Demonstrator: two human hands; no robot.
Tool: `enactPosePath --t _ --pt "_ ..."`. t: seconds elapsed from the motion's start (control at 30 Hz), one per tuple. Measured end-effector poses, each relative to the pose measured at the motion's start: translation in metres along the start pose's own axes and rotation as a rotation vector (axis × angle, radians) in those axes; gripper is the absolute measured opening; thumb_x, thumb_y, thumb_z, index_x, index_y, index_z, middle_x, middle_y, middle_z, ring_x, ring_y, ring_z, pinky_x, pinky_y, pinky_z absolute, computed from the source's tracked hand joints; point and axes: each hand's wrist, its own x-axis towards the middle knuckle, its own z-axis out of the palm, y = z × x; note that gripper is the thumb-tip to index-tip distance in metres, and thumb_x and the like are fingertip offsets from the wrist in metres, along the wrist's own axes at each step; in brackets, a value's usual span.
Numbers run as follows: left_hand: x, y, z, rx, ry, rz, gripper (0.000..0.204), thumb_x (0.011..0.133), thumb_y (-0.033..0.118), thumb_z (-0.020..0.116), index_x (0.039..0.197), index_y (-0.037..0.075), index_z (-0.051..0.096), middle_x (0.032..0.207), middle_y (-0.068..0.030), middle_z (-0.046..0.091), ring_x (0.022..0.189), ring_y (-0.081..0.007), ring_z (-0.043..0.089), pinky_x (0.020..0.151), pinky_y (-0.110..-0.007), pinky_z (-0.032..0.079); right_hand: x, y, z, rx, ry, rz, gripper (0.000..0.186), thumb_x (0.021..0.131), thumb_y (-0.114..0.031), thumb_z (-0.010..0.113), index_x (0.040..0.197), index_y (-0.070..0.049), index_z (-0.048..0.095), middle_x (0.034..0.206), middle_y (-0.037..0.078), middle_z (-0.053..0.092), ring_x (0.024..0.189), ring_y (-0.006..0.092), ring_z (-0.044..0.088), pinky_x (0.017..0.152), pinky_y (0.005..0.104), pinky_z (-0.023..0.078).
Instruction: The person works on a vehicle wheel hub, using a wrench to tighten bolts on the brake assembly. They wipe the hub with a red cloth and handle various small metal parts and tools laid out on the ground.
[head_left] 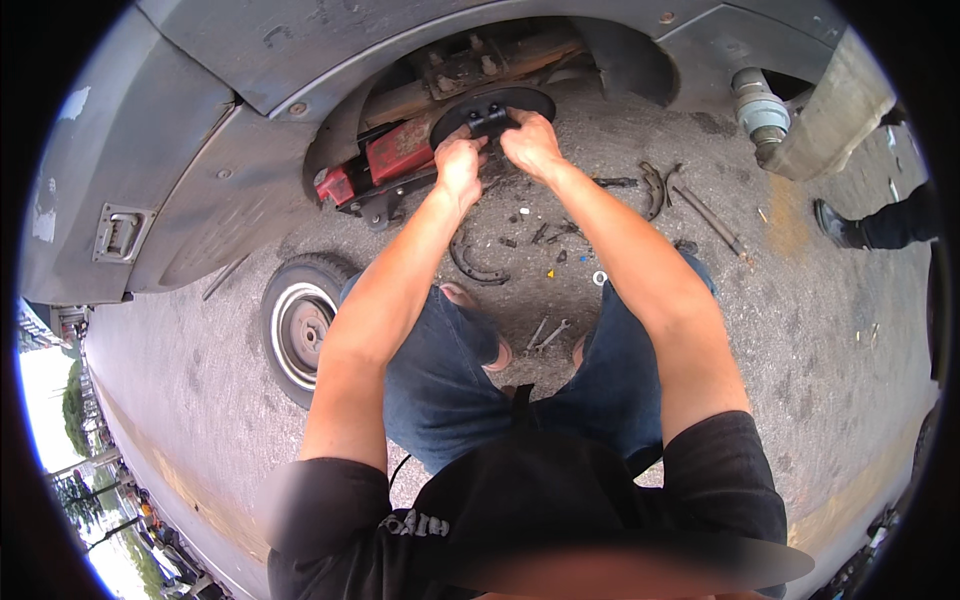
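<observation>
Under the grey vehicle's wheel arch, a round dark brake backing plate (543,102) stands at the axle. Both my arms reach forward to it. My left hand (460,168) is closed, fingers bent, against the left side of a black hub-like part (490,122) at the plate's middle. Gripping the same part from the right is my right hand (531,146), its fingers curled over the edge. My fingers hide some of the part. A curved brake shoe (476,264) lies on the ground below my hands, and another pair of curved shoes (655,190) lies farther right.
A red floor jack (398,150) stands beneath the vehicle, left of the plate. The removed wheel (297,330) lies by my left knee. Wrenches (553,335) and small parts are scattered between my feet. A metal bar (712,222) lies right, near another person's shoe (838,225).
</observation>
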Motion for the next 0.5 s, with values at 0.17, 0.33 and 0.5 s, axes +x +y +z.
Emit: enactPosePath --t 0.17,0.33,0.5 --pt "-0.015 0.012 0.008 0.069 -0.034 0.021 0.054 0.093 -0.006 0.042 0.146 -0.011 0.037 0.136 -0.0181 0.054 0.119 -0.0261 0.059 0.101 -0.041 0.05 -0.005 -0.004 -0.002 0.014 0.028 -0.026 0.059 0.077 -0.013 0.054 0.133 0.001 0.062 0.133 0.028 0.06 0.129 0.0393 0.055 0.111 0.0375 0.042" --pt "-0.03 0.025 0.016 0.066 -0.013 -0.001 0.059 0.091 -0.004 0.044 0.148 -0.012 0.033 0.142 -0.0185 0.05 0.121 -0.0269 0.057 0.105 -0.043 0.046 -0.007 -0.007 -0.001 0.02 0.066 -0.036 0.056 0.078 -0.013 0.055 0.132 0.0 0.063 0.129 0.029 0.062 0.126 0.04 0.057 0.109 0.0382 0.044" --pt "-0.029 0.025 0.016 0.065 -0.026 0.002 0.058 0.09 -0.005 0.042 0.148 -0.011 0.035 0.14 -0.0177 0.052 0.12 -0.0267 0.057 0.104 -0.043 0.046 -0.008 -0.01 -0.003 0.016 0.057 -0.025 0.056 0.078 -0.013 0.055 0.132 -0.001 0.063 0.13 0.029 0.062 0.126 0.0397 0.057 0.109 0.0384 0.044"
